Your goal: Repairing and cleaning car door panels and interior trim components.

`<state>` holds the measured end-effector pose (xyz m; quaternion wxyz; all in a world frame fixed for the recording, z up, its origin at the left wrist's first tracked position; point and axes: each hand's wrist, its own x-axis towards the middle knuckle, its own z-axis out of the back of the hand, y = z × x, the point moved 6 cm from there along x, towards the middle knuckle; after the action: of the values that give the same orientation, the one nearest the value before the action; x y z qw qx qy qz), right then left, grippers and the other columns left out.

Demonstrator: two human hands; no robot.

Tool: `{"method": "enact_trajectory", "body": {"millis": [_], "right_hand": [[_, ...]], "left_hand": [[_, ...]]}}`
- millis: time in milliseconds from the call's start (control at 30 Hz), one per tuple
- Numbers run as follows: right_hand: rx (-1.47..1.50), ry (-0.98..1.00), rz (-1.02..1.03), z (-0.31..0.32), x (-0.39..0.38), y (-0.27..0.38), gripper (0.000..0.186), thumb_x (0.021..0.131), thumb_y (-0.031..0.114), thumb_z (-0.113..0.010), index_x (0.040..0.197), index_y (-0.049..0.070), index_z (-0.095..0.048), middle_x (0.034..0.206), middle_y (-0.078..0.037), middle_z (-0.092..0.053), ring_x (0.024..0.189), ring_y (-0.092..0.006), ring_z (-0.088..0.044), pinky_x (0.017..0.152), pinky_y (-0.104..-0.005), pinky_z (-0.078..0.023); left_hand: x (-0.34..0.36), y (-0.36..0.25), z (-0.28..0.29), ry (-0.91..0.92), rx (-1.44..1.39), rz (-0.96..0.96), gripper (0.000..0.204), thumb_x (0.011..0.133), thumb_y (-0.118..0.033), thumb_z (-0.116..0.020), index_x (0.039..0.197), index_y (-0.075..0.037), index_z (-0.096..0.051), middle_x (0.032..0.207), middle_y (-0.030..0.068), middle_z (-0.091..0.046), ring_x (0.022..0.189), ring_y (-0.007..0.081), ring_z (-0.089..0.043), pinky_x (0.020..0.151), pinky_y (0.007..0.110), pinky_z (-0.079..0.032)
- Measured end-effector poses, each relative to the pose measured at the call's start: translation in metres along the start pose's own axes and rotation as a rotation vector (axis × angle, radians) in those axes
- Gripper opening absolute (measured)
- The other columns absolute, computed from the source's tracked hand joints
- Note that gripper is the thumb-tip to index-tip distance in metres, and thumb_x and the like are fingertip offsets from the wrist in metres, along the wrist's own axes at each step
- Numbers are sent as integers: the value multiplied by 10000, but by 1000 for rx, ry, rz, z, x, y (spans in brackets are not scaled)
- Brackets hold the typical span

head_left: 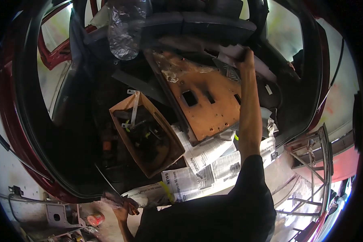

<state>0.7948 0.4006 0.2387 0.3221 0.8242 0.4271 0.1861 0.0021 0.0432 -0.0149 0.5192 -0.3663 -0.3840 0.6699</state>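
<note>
My right arm stretches far into the open rear of a dark red vehicle. My right hand [247, 60] is closed on the edge of a long grey panel [230, 52], partly smeared by motion, in front of the seat backs. Below it lies a brown board [207, 105] with cut-out holes and a peeling, stained corner. My left hand [126, 207] is low at the left, outside the vehicle's rear edge. Its fingers are curled round something dark and brownish that I cannot make out; a pale pinkish piece [111, 198] sits beside it.
An open cardboard box [145, 161] holds dark parts and a metal strip [135, 109]. Newspaper [205, 173] covers the rear edge. Crinkled silver plastic [127, 30] hangs over the seat backs [213, 26]. A metal frame [312, 173] stands at right, a red-and-white container [95, 219] at lower left.
</note>
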Motion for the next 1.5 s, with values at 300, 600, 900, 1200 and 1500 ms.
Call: {"method": "enact_trajectory", "body": {"millis": [300,600,900,1200,1500], "right_hand": [[-79,80,118,-18,78,-68,814,1000,634,-486,1585,103,-291,1551,-222,-364,1406,-448,-404,1084,-656,-417],[-463,70,-152,23,36,-70,1077,900,836,-433,1577,23,-230,1279,-274,-632,1095,-391,-675,988,-476,-551],[-871,-5,-120,74,-49,-107,1081,840,933,-334,1028,-65,-706,989,-192,-741,825,-241,-720,778,-322,-576],[-1010,452,274,65,-165,-179,810,854,625,-746,1331,1,-547,1183,-166,-653,972,-251,-670,845,-400,-550],[-1802,323,105,48,-229,-301,570,888,425,-737,1257,12,-602,1201,-214,-684,1024,-398,-704,897,-499,-567]], "left_hand": [[-17,10,5,-171,58,-1,553,803,-85,-757,1267,24,-478,1071,126,-587,989,268,-581,952,403,-479],[-11,-25,-15,-63,37,99,303,836,-57,-690,1100,22,-565,1016,111,-624,925,242,-599,894,384,-495],[19,-89,-41,-52,214,-35,223,855,-96,-726,1043,17,-686,948,92,-685,890,224,-646,815,367,-509],[22,-93,-56,8,200,-19,241,848,-82,-737,1059,16,-677,1001,95,-674,941,225,-644,866,368,-503],[18,-77,-53,-36,99,-2,308,849,-75,-741,1112,33,-623,1041,112,-647,985,215,-623,905,364,-492]]}}
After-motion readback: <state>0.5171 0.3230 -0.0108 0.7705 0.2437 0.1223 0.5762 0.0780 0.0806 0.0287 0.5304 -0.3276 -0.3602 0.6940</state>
